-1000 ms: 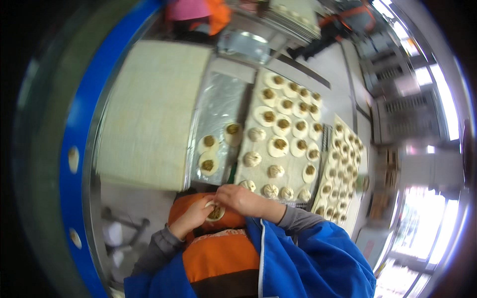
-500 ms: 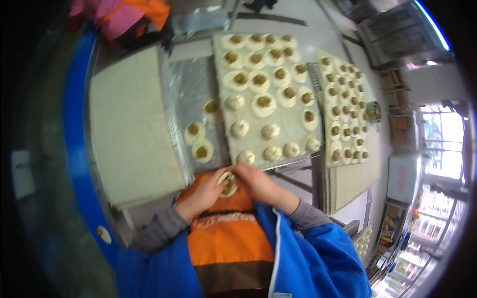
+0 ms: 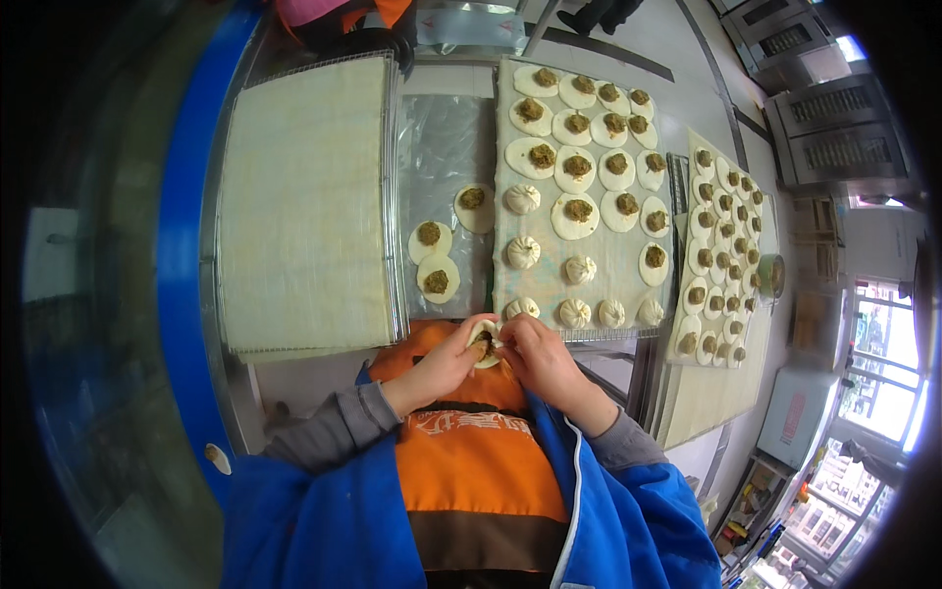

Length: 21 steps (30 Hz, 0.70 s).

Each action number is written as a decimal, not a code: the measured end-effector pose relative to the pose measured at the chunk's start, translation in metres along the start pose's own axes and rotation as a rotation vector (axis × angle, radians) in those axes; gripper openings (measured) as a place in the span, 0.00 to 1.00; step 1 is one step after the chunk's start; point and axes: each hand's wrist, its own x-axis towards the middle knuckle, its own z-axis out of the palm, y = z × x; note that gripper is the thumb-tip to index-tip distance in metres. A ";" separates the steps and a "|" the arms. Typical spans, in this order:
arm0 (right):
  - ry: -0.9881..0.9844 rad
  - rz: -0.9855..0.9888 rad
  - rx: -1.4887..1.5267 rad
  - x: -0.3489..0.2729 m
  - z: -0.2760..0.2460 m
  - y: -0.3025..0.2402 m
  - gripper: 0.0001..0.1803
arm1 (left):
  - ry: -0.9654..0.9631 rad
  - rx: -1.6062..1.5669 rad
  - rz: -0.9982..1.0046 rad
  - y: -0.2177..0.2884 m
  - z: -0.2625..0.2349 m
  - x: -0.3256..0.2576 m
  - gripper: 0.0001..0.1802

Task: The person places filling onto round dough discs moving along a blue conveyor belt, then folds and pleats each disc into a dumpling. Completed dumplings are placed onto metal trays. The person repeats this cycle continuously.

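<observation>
Both hands meet at the counter's (image 3: 294, 378) near edge: the left hand (image 3: 446, 363) cups a filled dough round (image 3: 484, 346) so it cannot sag, while the right hand (image 3: 538, 355) has its grip pinched on the rim. Finished buns (image 3: 575, 313) line the mesh tray (image 3: 613, 265) nearest them, within easy reach; open filled rounds (image 3: 577, 167) wait behind. Steel ovens (image 3: 834, 147) stand at the right.

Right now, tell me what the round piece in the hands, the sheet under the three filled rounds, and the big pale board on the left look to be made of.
Round piece between left hand and right hand: soft pale dough, matte, pinched around brown filling. Sheet: likely clear plastic film, glossy and wrinkled, on a grey, perhaps metal, tray. Board: cream, matte, finely ribbed; possibly cloth or matting, cannot tell.
</observation>
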 end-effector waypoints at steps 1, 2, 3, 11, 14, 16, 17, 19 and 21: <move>0.013 -0.008 -0.018 0.002 -0.002 0.001 0.11 | 0.020 0.099 0.107 -0.003 0.003 0.000 0.24; 0.025 -0.021 -0.016 0.004 -0.003 0.001 0.11 | 0.076 0.116 0.093 -0.006 0.004 0.002 0.24; 0.024 -0.029 -0.006 0.005 -0.004 0.002 0.10 | 0.080 0.125 0.052 -0.009 0.005 0.003 0.24; -0.008 -0.150 -0.162 0.009 -0.013 0.004 0.11 | 0.044 0.044 -0.076 -0.009 0.002 0.016 0.23; -0.017 -0.208 -0.180 0.006 -0.014 0.007 0.09 | -0.002 -0.021 -0.191 -0.004 0.002 0.023 0.23; 0.005 -0.165 -0.144 0.005 -0.014 0.010 0.09 | -0.033 0.013 -0.165 -0.002 0.004 0.027 0.24; 0.015 -0.122 -0.135 0.005 -0.013 0.011 0.09 | 0.032 -0.082 -0.164 -0.001 0.006 0.028 0.24; 0.057 -0.069 -0.139 0.006 -0.013 0.012 0.09 | 0.139 -0.252 -0.100 0.000 0.010 0.028 0.25; 0.109 -0.032 -0.151 0.006 -0.013 0.012 0.10 | 0.135 0.031 -0.004 0.000 0.015 0.027 0.25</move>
